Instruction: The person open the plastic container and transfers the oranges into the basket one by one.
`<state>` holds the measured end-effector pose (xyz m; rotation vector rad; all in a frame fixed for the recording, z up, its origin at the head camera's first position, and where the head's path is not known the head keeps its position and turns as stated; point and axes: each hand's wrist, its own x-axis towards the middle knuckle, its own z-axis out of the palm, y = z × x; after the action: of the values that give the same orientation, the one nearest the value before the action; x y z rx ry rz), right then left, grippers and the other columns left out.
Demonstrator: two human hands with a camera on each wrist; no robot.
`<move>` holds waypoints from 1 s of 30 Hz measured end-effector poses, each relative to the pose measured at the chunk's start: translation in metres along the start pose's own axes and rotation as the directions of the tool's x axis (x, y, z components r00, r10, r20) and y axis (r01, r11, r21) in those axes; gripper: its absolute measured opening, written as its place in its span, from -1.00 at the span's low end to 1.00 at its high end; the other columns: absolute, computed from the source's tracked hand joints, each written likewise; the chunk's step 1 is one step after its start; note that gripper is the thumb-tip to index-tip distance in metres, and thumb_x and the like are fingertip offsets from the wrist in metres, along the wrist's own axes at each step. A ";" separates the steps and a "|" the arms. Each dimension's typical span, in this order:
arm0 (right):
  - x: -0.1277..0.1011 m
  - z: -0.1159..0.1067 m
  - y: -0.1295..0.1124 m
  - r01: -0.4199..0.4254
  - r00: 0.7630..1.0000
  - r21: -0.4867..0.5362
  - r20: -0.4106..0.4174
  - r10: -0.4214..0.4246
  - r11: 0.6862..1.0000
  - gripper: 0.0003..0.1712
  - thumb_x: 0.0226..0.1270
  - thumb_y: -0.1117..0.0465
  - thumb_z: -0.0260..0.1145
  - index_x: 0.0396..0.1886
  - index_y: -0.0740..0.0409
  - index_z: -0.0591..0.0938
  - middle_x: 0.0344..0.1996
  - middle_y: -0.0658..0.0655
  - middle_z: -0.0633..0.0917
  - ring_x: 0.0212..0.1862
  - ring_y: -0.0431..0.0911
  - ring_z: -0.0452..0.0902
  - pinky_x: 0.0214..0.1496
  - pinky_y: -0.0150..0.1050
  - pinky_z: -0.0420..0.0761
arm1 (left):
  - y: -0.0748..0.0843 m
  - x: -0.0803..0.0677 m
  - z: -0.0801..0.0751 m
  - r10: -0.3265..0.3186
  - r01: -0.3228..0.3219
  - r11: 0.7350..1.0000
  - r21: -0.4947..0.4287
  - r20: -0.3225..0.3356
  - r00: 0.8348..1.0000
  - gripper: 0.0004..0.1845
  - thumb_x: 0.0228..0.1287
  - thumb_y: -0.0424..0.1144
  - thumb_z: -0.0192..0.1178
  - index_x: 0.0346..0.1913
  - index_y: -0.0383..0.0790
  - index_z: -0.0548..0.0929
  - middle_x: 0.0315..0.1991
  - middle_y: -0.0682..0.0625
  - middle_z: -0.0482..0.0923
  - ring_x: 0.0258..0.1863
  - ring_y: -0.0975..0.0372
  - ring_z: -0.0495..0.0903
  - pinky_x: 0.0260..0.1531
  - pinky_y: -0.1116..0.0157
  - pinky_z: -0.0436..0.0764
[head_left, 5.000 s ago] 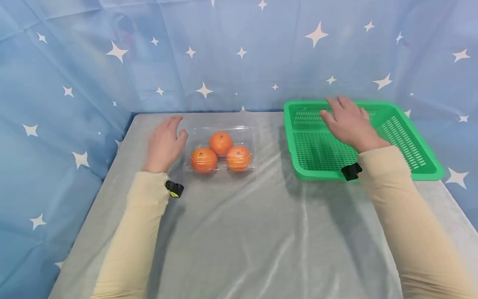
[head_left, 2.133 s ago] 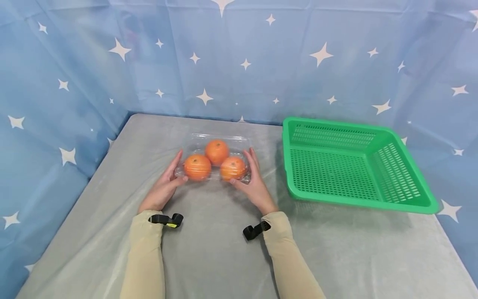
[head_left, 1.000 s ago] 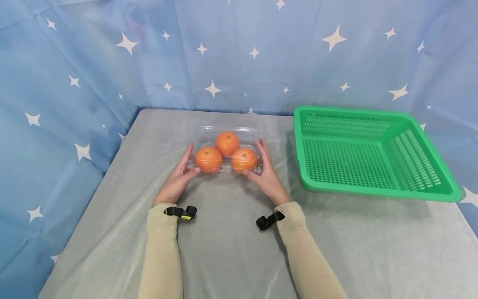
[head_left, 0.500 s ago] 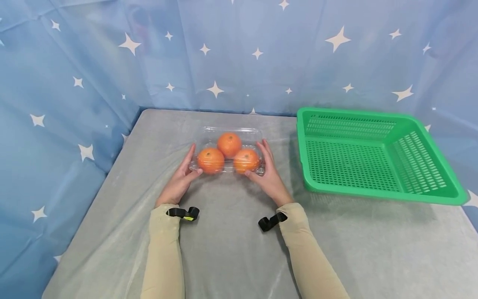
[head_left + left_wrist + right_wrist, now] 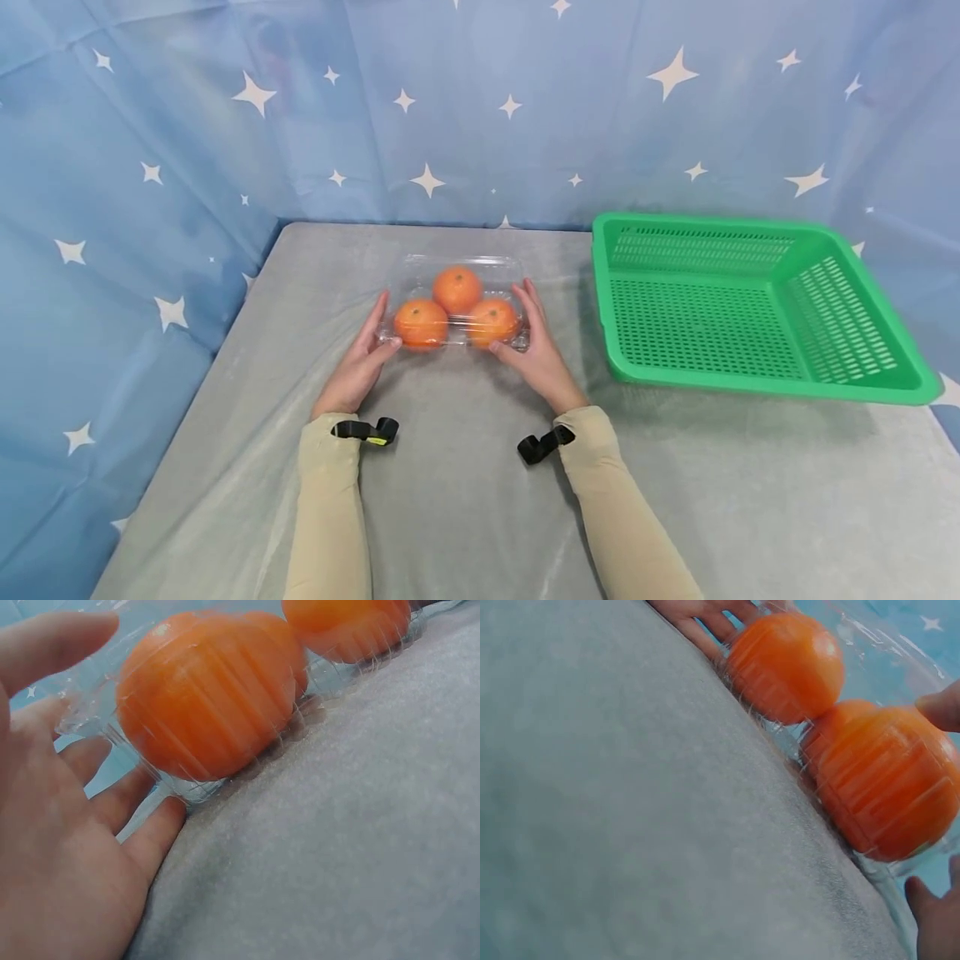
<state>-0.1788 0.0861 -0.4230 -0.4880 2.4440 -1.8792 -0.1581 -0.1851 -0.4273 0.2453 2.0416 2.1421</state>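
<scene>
The clear box (image 5: 454, 302) with three oranges (image 5: 457, 289) sits on the grey surface (image 5: 465, 483), left of middle and toward the back. Its long axis runs left to right, parallel to the rear edge; two oranges lie along the near side, one behind them.

The left hand (image 5: 358, 367) cups the box's left end, fingers (image 5: 112, 802) nearly straight under the rim, thumb at the near corner. The right hand (image 5: 536, 354) does the same at the right end. Each grip is wide and flat against the plastic, not curled round it. Whether the box is lifted off the surface, I cannot tell.

The green basket (image 5: 847, 275) stands to the right, a narrow strip of bare surface between it and the right hand. Open room lies in front of the box; the blue curtain (image 5: 187, 167) bounds the left and rear edges.
</scene>
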 end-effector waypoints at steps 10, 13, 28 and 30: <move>-0.002 -0.007 0.002 0.009 1.000 -0.025 -0.005 -0.009 1.000 -0.05 0.04 0.22 0.36 0.36 -0.17 0.04 0.39 -0.01 -0.18 0.37 -0.10 -0.29 0.25 0.18 -0.14 | -0.001 0.002 0.005 0.021 -0.021 1.000 -0.022 0.003 1.000 -0.26 0.27 -0.34 0.02 0.39 0.14 -0.10 0.37 0.33 -0.26 0.34 0.34 -0.32 0.27 0.13 -0.21; 0.000 -0.007 0.013 -0.003 1.000 -0.050 -0.002 0.003 0.999 -0.03 0.03 0.15 0.38 0.37 -0.23 0.03 0.39 -0.09 -0.19 0.37 -0.13 -0.29 0.25 0.17 -0.11 | -0.001 0.001 0.005 0.012 -0.012 1.000 -0.021 -0.008 1.000 -0.26 0.27 -0.33 0.02 0.39 0.17 -0.09 0.37 0.33 -0.25 0.34 0.31 -0.30 0.27 0.10 -0.19; 0.007 -0.001 0.009 0.095 0.994 -0.466 -0.002 -0.108 0.880 -0.09 0.07 -0.04 0.29 0.37 -0.03 0.07 0.39 -0.10 -0.22 0.37 -0.17 -0.31 0.22 0.07 0.14 | 0.000 0.002 0.002 0.019 -0.019 1.000 0.002 -0.035 0.999 -0.28 0.27 -0.28 0.04 0.38 0.16 -0.07 0.37 0.30 -0.22 0.35 0.29 -0.27 0.26 0.08 -0.13; 0.006 0.001 0.008 0.110 0.993 -0.514 0.013 -0.120 0.851 -0.11 0.07 -0.07 0.28 0.36 -0.02 0.10 0.39 -0.04 -0.22 0.37 -0.14 -0.33 0.23 0.07 0.13 | -0.002 0.001 0.001 0.014 -0.014 1.000 -0.003 -0.040 0.999 -0.28 0.27 -0.29 0.04 0.38 0.15 -0.06 0.37 0.29 -0.22 0.35 0.29 -0.26 0.27 0.09 -0.13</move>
<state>-0.1862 0.0854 -0.4299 -0.6405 2.9871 -1.2299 -0.1587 -0.1834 -0.4293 0.2189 2.0637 2.1763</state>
